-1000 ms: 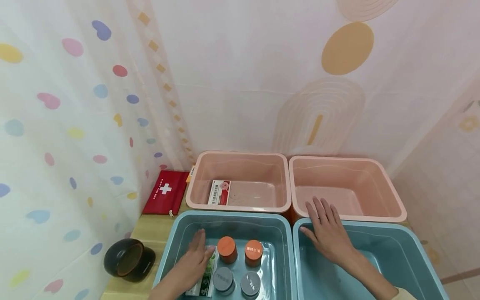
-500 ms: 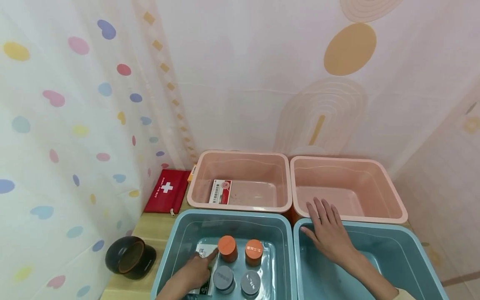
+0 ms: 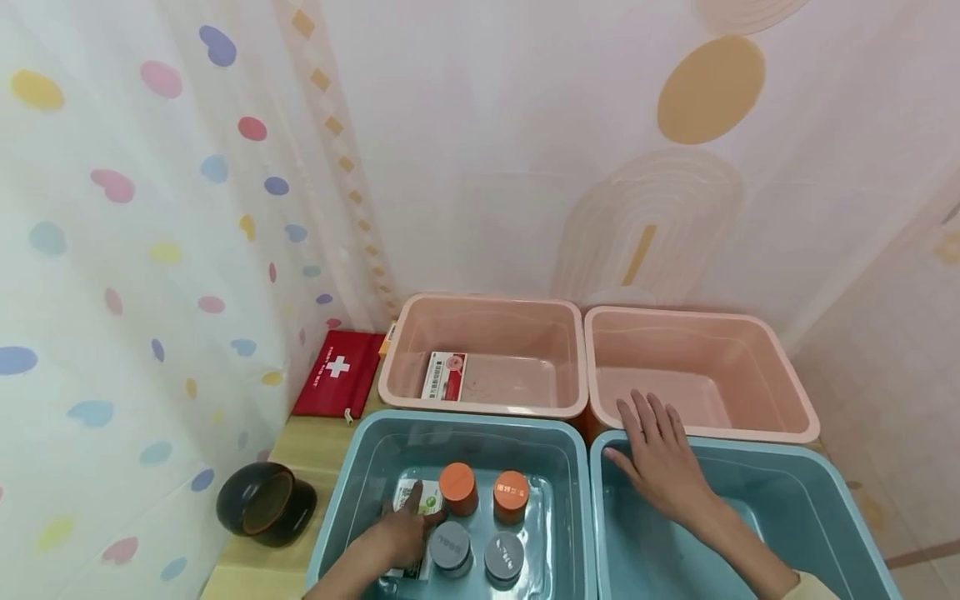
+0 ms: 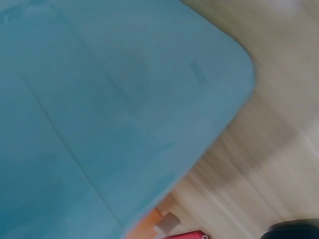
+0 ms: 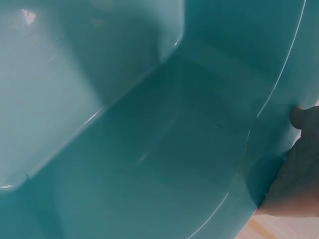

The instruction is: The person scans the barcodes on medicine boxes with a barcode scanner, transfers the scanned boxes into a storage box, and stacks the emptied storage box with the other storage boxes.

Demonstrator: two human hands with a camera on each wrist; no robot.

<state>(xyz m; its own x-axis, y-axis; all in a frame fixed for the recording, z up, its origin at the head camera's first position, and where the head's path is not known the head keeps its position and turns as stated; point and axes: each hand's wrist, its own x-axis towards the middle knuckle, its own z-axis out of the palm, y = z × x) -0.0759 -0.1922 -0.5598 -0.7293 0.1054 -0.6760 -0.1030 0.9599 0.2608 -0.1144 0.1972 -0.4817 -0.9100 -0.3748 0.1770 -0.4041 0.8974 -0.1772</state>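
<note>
A pale wood-grain counter [image 3: 300, 448] bears two blue rectangular plastic tubs [image 3: 495, 442], two pink rectangular plastic tubs [image 3: 517, 377] behind, and, left, a flat red zippered pouch [image 3: 335, 387] and glossy dark rounded vessel [image 3: 243, 500].

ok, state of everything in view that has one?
Left hand, index finger extended
Right hand, fingers straight
Green-white box, partly covered, flaps unclear
Orange jars, upright, capped
Gray jars, upright, capped
Blue bins, upright, uncovered
Pink bins, upright, uncovered
Red-white box, flaps unclear
Red pouch, flat, zip unclear
Dark bowl, orientation unclear
</note>
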